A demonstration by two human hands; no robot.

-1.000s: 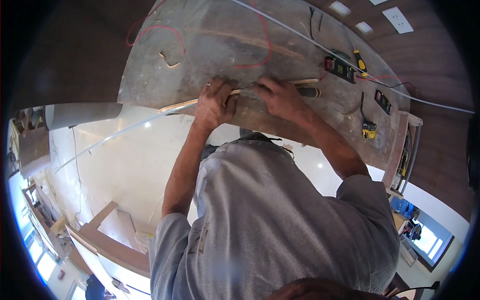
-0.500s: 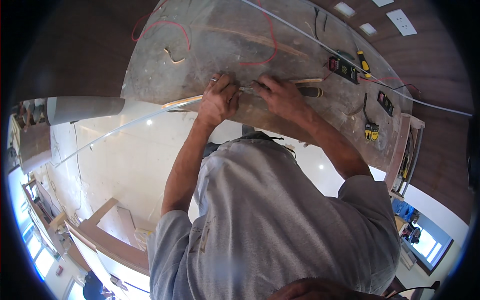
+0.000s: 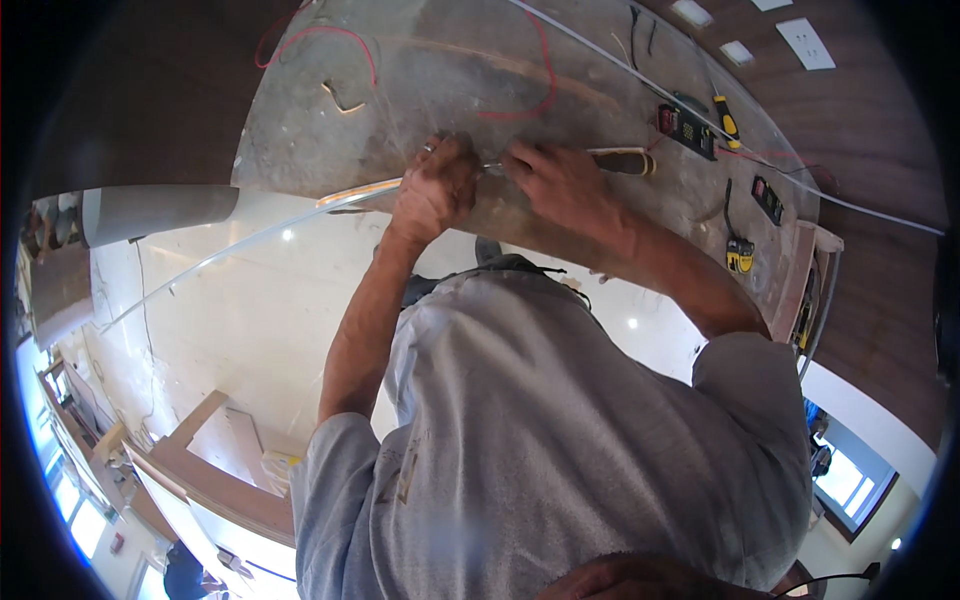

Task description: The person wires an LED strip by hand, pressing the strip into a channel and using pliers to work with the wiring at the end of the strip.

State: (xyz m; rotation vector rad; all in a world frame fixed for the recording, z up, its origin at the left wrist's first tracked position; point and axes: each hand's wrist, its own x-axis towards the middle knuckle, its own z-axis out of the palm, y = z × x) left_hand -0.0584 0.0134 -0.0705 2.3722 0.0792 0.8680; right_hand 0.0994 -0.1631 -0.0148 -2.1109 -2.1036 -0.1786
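Observation:
My left hand (image 3: pixel 437 188), a ring on one finger, is closed around a flexible LED-type strip (image 3: pixel 360 193) at the near edge of the worktable. A long pale translucent strip (image 3: pixel 235 250) trails from there to the lower left over the floor. To its right, my right hand (image 3: pixel 560 185) has its fingers bent and pinched close to the left one. A dark handle with a yellowish end, like a screwdriver's (image 3: pixel 628 162), sticks out beyond the right hand. Bare metal shows between both hands. My fingers hide the exact contact.
On the worktable (image 3: pixel 440 90) lie red wire (image 3: pixel 546 75), a short strip scrap (image 3: pixel 343 102), two black boxes (image 3: pixel 686 131) (image 3: pixel 768 200), a yellow-black screwdriver (image 3: pixel 727 122) and a yellow tape measure (image 3: pixel 740 255). A long pale strip (image 3: pixel 610 62) crosses the far right.
The dark handle has swung away from the table's near edge along with my right hand. Both hands stay close together, slightly farther up the picture; the view has shifted a little.

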